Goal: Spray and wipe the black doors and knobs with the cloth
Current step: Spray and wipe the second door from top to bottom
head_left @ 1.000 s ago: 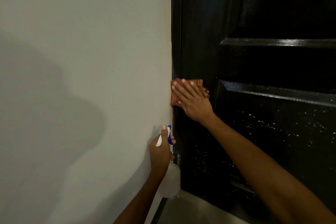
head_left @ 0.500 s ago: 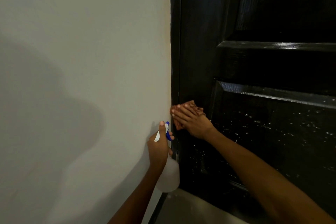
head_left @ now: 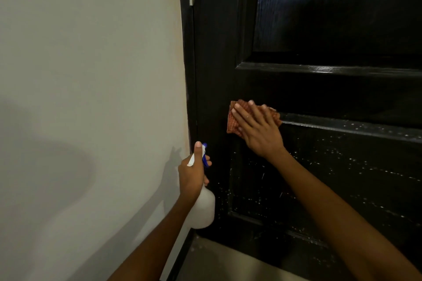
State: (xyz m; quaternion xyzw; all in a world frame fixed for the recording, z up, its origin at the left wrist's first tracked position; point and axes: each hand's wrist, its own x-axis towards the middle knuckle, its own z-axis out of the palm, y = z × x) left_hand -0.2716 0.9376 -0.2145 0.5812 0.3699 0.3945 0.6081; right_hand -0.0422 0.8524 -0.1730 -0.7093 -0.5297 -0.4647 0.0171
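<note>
While the right hand (head_left: 258, 131) presses the cloth (head_left: 233, 125) flat-fingered on the door (head_left: 319, 29), sweep the droplets (head_left: 342, 166) below the cloth; the left hand (head_left: 193, 173) grips the spray bottle (head_left: 204, 210).

You see a black panelled wooden door (head_left: 319, 89) with a glossy painted finish; its grain shows as fine ridges where light glints on the upper panel, and its lower panel is flecked with pale droplets. The orange-brown woven cloth (head_left: 233, 124) looks coarse and matt. The white translucent plastic spray bottle (head_left: 205, 210) is smooth, its blue plastic trigger (head_left: 206, 159) shiny. The pale painted wall (head_left: 91, 75) is matt and even.
</note>
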